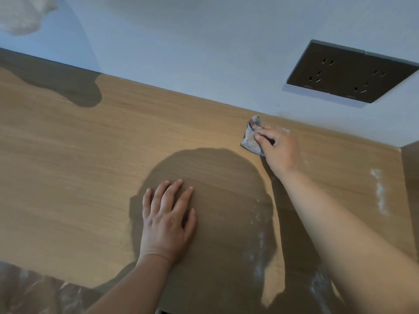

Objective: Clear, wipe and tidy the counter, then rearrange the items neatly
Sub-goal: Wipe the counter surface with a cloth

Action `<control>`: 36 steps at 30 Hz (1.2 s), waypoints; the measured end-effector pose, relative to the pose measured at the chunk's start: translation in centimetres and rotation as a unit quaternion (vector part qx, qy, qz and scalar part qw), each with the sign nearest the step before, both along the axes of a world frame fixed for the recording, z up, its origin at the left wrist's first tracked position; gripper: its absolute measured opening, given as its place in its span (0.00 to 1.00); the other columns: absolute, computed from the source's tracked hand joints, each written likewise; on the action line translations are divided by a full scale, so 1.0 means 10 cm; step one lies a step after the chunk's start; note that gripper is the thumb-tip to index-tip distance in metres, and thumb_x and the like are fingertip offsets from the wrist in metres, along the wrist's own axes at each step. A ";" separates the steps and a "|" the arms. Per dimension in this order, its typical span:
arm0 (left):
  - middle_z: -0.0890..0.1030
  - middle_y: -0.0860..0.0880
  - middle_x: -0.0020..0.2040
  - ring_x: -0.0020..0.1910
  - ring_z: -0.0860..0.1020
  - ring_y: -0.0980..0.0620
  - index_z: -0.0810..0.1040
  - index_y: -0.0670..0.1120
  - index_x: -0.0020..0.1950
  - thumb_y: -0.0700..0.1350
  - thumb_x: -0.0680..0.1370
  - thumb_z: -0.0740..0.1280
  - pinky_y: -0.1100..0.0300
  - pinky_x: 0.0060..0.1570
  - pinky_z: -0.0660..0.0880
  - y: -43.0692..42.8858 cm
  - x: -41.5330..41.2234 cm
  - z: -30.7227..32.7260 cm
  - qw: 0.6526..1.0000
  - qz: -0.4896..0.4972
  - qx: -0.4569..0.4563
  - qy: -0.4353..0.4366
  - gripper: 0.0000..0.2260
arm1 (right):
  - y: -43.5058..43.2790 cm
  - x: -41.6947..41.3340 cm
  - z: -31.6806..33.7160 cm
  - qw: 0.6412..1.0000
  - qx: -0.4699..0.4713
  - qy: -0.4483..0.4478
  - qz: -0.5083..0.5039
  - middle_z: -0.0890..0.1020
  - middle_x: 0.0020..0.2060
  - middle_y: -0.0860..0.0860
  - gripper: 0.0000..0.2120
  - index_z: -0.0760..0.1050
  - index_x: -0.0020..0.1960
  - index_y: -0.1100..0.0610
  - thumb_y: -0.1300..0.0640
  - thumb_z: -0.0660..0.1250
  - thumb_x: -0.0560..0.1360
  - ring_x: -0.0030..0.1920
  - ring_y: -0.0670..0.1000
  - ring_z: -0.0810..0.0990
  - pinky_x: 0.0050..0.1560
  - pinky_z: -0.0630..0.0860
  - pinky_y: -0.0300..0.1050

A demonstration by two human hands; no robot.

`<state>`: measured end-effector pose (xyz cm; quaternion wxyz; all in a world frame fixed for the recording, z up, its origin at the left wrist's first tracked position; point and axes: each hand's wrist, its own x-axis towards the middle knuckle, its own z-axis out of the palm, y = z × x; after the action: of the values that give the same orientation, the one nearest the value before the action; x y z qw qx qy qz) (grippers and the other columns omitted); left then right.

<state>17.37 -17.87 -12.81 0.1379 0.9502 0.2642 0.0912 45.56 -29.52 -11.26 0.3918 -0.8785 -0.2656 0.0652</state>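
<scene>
Wiping looks to be the step in hand, with the bare wooden bench point(68, 155) carrying nothing but the two hands and a rag; the right hand point(280, 147) reaches to the far side, fingers curled down over a small crumpled grey cloth point(250, 138) and pressing it onto the wood just beside the seam where the bench meets the pale wall point(204, 53), probably because dust gathers along that edge; the cloth is bunched rather than spread, which would suit a tight corner line; the left hand point(167, 223) lies flat and released on the near middle of the bench, fingers straight and slightly fanned, grasping nothing, most likely as a brace while the person leans forward for the long reach; it rests inside the rounded shadow point(215, 177) of the person's head; white streaks point(379, 193) of powder lie unwiped along the right side and near the right forearm, so I judge the wiping only partly done and the rearranging not yet begun; a dark socket panel point(349, 72) sits on the wall above the cloth, well apart from it; a pale fluffy mass point(20, 14) at the far left is too blurred to name.
</scene>
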 end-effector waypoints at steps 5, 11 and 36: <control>0.73 0.47 0.69 0.71 0.67 0.43 0.77 0.50 0.66 0.54 0.77 0.58 0.39 0.71 0.58 -0.01 0.00 0.00 1.000 0.005 -0.002 -0.001 0.21 | -0.14 -0.37 -0.05 1.000 0.020 -0.012 0.006 0.82 0.57 0.44 0.11 0.84 0.56 0.52 0.59 0.68 0.76 0.61 0.41 0.76 0.61 0.68 0.33; 0.72 0.48 0.69 0.72 0.65 0.45 0.75 0.50 0.67 0.55 0.77 0.56 0.42 0.73 0.53 -0.02 0.00 0.01 1.000 0.007 -0.011 -0.001 0.21 | -0.32 -0.88 -0.10 0.998 0.052 -0.030 0.006 0.82 0.55 0.42 0.09 0.84 0.53 0.53 0.59 0.69 0.74 0.58 0.36 0.75 0.63 0.68 0.36; 0.66 0.46 0.74 0.72 0.63 0.44 0.67 0.50 0.74 0.55 0.81 0.57 0.41 0.74 0.51 0.06 -0.13 0.26 0.995 -0.057 -0.050 0.065 0.22 | -0.91 -2.85 -0.05 0.999 0.031 0.004 -0.027 0.84 0.53 0.43 0.08 0.85 0.51 0.49 0.55 0.70 0.74 0.59 0.38 0.76 0.65 0.71 0.52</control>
<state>16.08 -17.30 -10.22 0.1726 0.9596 0.2222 0.0081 17.02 -38.59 -11.76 0.4215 -0.8726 -0.2415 0.0501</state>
